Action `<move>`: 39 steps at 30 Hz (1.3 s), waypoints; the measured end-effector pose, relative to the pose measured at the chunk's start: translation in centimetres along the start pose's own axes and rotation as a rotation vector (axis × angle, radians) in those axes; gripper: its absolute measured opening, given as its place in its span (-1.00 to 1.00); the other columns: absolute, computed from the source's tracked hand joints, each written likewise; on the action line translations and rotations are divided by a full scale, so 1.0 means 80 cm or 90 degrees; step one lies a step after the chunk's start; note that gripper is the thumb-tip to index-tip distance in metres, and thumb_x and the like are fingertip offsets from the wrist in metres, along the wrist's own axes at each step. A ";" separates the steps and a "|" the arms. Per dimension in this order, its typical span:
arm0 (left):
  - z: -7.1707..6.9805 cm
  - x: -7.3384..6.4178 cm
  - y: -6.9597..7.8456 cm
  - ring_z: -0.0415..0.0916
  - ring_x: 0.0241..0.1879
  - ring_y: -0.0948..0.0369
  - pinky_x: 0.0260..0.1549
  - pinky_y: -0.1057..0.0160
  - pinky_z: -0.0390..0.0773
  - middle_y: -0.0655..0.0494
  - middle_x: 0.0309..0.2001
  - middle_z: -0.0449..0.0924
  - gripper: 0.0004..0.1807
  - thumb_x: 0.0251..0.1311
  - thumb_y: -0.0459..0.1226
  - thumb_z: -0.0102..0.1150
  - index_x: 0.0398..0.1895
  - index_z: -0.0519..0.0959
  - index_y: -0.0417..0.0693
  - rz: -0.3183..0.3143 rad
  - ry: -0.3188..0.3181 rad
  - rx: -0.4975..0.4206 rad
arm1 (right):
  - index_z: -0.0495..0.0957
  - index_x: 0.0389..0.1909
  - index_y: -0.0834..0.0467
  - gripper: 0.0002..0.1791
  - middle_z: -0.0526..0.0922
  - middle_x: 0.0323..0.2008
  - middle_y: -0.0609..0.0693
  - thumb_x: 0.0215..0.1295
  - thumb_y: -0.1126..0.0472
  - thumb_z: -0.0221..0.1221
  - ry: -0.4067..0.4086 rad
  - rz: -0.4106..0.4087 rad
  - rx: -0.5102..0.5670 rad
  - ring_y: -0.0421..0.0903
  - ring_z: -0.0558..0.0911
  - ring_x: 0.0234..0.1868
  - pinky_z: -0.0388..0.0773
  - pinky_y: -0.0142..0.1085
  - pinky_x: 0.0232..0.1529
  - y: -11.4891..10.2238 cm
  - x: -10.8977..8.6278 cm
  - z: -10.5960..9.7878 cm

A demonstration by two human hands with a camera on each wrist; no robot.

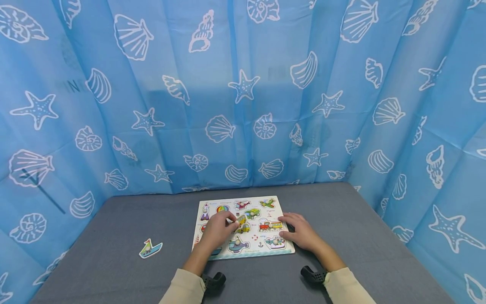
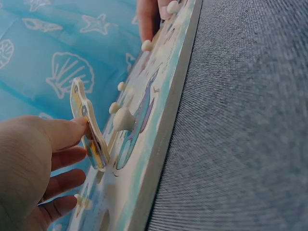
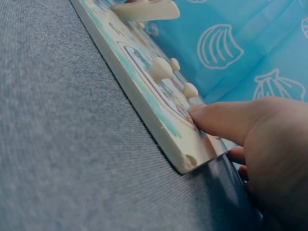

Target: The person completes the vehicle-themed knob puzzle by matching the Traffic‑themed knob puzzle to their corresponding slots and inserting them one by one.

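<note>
My left hand (image 1: 217,230) pinches a yellow bus puzzle piece (image 2: 89,125) between thumb and fingers. The piece is tilted on edge just above the middle of a wooden peg puzzle board (image 1: 247,252); whether it touches the board I cannot tell. Under it shows a printed yellow bus picture (image 1: 244,229). My right hand (image 1: 302,232) holds the board's right edge, its thumb (image 3: 204,115) on top beside the ship piece (image 1: 275,242) and other fingers curled at the side. The train piece (image 1: 265,226) and submarine piece (image 1: 237,245) sit in the board.
A sailboat puzzle piece (image 1: 150,248) lies on the grey table (image 1: 114,236), left of the board. Along the board's far side are the helicopter piece (image 1: 241,204) and plane piece (image 1: 268,203). A blue shell-patterned curtain (image 1: 243,139) hangs behind the table and along its sides.
</note>
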State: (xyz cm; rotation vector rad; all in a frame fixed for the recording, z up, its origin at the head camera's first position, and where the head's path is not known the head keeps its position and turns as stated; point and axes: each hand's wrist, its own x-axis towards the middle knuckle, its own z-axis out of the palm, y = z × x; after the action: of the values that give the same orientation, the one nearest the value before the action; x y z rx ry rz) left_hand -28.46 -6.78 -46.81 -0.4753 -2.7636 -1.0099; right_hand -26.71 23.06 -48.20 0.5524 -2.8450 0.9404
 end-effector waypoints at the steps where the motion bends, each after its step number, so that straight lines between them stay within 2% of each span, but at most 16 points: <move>1: 0.000 0.001 0.000 0.38 -0.40 0.27 -0.37 0.19 0.40 0.25 -0.36 0.49 -0.89 0.18 -0.15 0.32 -0.35 0.59 0.08 0.003 -0.002 0.010 | 0.51 0.19 0.23 -0.47 0.41 0.27 0.24 0.22 0.13 0.31 0.000 0.000 0.001 0.27 0.25 0.33 0.14 0.23 0.23 0.000 0.000 0.000; 10: 0.002 0.011 0.003 0.48 -0.29 0.23 -0.22 0.12 0.48 0.28 -0.38 0.54 -0.89 0.15 -0.13 0.33 -0.42 0.59 0.14 0.044 -0.022 0.124 | 0.51 0.20 0.24 -0.47 0.40 0.27 0.24 0.22 0.14 0.30 -0.001 -0.001 0.007 0.28 0.24 0.34 0.14 0.24 0.22 0.000 0.000 0.000; 16: 0.003 0.012 0.003 0.44 -0.38 0.27 -0.30 0.16 0.46 0.27 -0.42 0.54 -0.89 0.12 -0.14 0.37 -0.45 0.61 0.12 0.083 -0.029 0.182 | 0.51 0.19 0.24 -0.47 0.41 0.27 0.25 0.22 0.14 0.30 -0.001 -0.004 0.008 0.29 0.24 0.33 0.14 0.25 0.22 0.001 0.000 0.000; 23: 0.006 0.009 0.002 0.42 -0.42 0.29 -0.33 0.19 0.46 0.29 -0.45 0.54 -0.89 0.09 -0.16 0.40 -0.45 0.63 0.11 0.103 -0.005 0.200 | 0.51 0.19 0.25 -0.47 0.41 0.26 0.26 0.22 0.15 0.30 0.000 -0.010 0.010 0.29 0.24 0.33 0.14 0.24 0.22 0.002 0.000 0.001; 31: 0.008 0.010 0.001 0.42 -0.43 0.31 -0.32 0.19 0.47 0.31 -0.46 0.54 -0.87 0.08 -0.13 0.41 -0.43 0.64 0.11 0.103 -0.005 0.203 | 0.50 0.20 0.25 -0.46 0.40 0.27 0.26 0.23 0.13 0.30 0.000 -0.012 0.011 0.29 0.24 0.33 0.14 0.24 0.22 0.004 0.000 0.000; 39: 0.005 0.003 -0.009 0.47 -0.32 0.24 -0.25 0.14 0.48 0.28 -0.42 0.56 -0.91 0.03 -0.21 0.41 -0.40 0.66 0.10 0.132 0.003 0.212 | 0.51 0.19 0.24 -0.46 0.41 0.26 0.26 0.23 0.10 0.30 0.000 -0.016 0.006 0.30 0.25 0.32 0.14 0.25 0.22 0.003 0.000 0.000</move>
State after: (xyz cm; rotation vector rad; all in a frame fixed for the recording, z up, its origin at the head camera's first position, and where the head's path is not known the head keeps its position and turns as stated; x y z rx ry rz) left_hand -28.92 -6.95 -47.50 -0.6835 -2.7292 -0.4911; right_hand -26.81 23.23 -48.34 0.5869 -2.8289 0.9492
